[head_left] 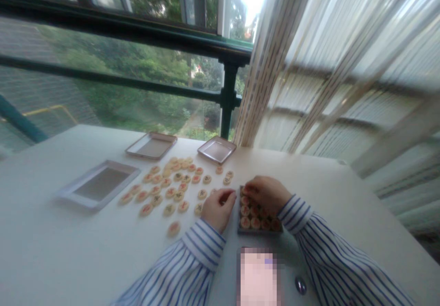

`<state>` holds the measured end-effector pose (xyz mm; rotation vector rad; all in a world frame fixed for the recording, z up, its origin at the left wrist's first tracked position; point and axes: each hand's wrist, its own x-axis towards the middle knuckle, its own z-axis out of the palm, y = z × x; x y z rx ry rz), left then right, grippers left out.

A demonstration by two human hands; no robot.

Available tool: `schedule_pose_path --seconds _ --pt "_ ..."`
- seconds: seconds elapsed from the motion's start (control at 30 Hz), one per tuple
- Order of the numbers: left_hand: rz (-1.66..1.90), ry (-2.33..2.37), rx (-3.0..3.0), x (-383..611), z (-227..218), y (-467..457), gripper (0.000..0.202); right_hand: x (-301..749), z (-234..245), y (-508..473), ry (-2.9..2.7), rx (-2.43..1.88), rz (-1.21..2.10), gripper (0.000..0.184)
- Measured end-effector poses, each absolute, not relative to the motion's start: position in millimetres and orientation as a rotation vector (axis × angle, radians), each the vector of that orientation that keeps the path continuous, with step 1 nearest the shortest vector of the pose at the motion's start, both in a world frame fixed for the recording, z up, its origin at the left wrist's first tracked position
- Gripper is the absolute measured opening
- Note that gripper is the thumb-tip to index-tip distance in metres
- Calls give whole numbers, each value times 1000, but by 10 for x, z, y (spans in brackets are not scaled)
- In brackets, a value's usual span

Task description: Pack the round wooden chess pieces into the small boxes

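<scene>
Over the far left corner of a dark square tray (pixel 260 232) bends my right hand (pixel 268 193). Its fingers are closed on a Chinese chess piece there, mostly covered by the fingertips. Rows of round wooden pieces with red characters (pixel 255 223) fill the near part of the tray; the hand hides the rest. Just left of the tray is my left hand (pixel 218 209), thumb and fingers curled together; what they hold, if anything, cannot be made out. Loose Chinese chess pieces (pixel 171 192), with red or dark characters, lie scattered to its left.
A large pale tray (pixel 65 200) lies at the left on the white table (pixel 41 251). Two smaller trays, one (pixel 128 151) and another (pixel 205 155), sit near the far edge. A blurred-out phone-shaped object (pixel 258 278) and a shiny dark oval object (pixel 300 285) lie in front.
</scene>
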<state>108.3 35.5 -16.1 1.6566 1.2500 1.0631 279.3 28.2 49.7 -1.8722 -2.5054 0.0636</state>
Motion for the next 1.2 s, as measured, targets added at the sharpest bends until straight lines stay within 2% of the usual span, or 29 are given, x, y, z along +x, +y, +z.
schedule_pose_path --seconds 0.23,0.63,1.2 --pt "1047 1256 1657 1081 -135 344 27 2756 546 270 -2531 -1959 112 37" --pt "1050 1254 1637 1083 -167 350 26 2760 582 262 -2559 -1961 149 30" --pt "1046 1251 1657 1079 -154 345 26 2810 541 278 -2574 -1902 169 29"
